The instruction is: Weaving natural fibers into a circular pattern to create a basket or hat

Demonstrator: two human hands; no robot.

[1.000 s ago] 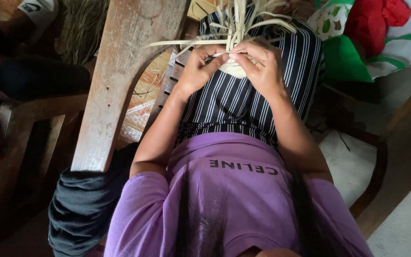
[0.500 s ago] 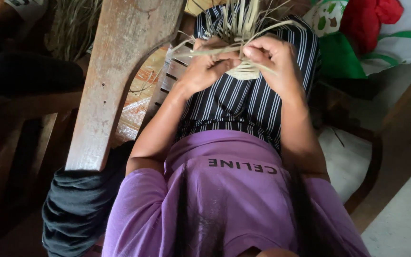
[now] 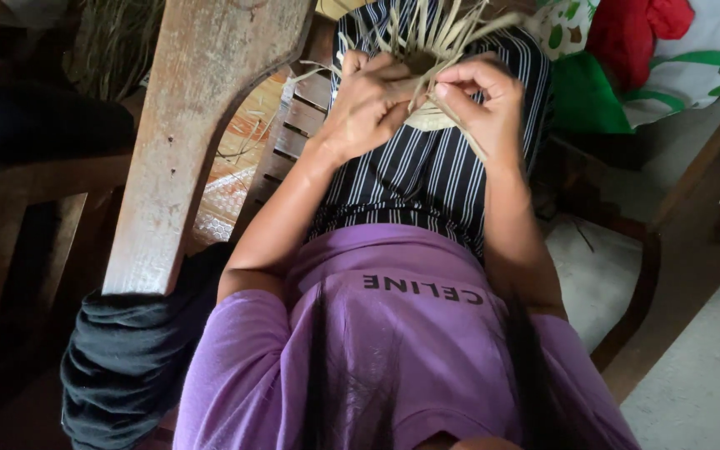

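Note:
A small pale woven piece (image 3: 428, 118) rests on my lap, over black trousers with white stripes (image 3: 427, 179). Loose straw strips (image 3: 427, 29) stick up from it like a fan. My left hand (image 3: 368, 104) is closed around the strips on the left side of the piece. My right hand (image 3: 481, 96) pinches a single strip between thumb and forefinger, and that strip runs down past my wrist. Both hands meet over the weave, knuckles nearly touching. My purple shirt (image 3: 393, 350) fills the lower view.
A worn wooden chair arm (image 3: 193, 142) rises at left, with a slatted seat (image 3: 293, 125) beside my leg. A black cloth bundle (image 3: 127, 350) lies below the arm. Dry straw (image 3: 114, 42) lies top left. Red and green printed fabric (image 3: 643, 58) sits top right. A pale cushion (image 3: 602, 275) is at right.
Both hands have lifted slightly toward the top of the view. The horizontal strip that stretched left has been drawn in, and my left hand has closed tighter over the strips.

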